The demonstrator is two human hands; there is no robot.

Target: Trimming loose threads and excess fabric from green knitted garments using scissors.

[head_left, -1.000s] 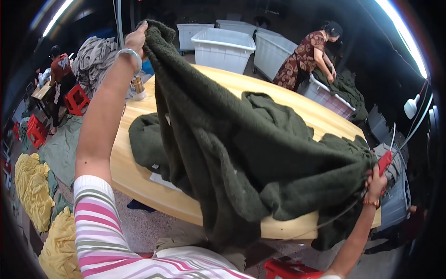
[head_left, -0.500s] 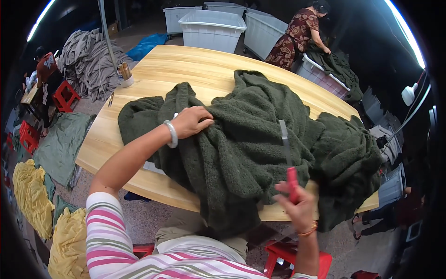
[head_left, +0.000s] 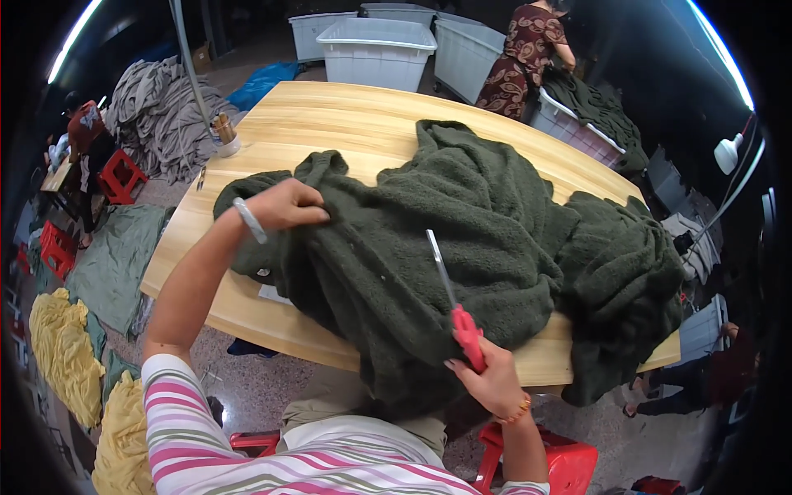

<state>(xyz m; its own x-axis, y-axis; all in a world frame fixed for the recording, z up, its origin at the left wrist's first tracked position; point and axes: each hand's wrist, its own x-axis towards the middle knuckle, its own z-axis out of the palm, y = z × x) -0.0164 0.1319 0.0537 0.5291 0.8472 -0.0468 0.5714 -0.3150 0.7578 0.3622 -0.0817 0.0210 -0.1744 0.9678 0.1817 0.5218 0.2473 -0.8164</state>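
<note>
A dark green fleecy garment (head_left: 445, 239) lies rumpled across the wooden table (head_left: 346, 107), its front part hanging over the near edge. My left hand (head_left: 285, 206), wearing a pale bangle, pinches a fold of it at the garment's left side. In my right hand (head_left: 495, 384) is a pair of red-handled scissors (head_left: 467, 334), the long metal blades pointing up and away over the cloth. The blades look closed together, their tip above the middle of the fabric. More dark green fabric (head_left: 619, 264) is bunched at the table's right end.
A cup of tools (head_left: 224, 140) stands at the table's left edge beside a pole. Behind the table are white bins (head_left: 377, 54) and a person (head_left: 524, 62) bending over a bin of green cloth. Red stools (head_left: 569, 462), yellow cloth (head_left: 66, 355) and a grey heap (head_left: 161, 115) surround it.
My left hand has moved left with the pinched fold, spreading the garment's front. My right hand has brought the scissors left over the cloth.
</note>
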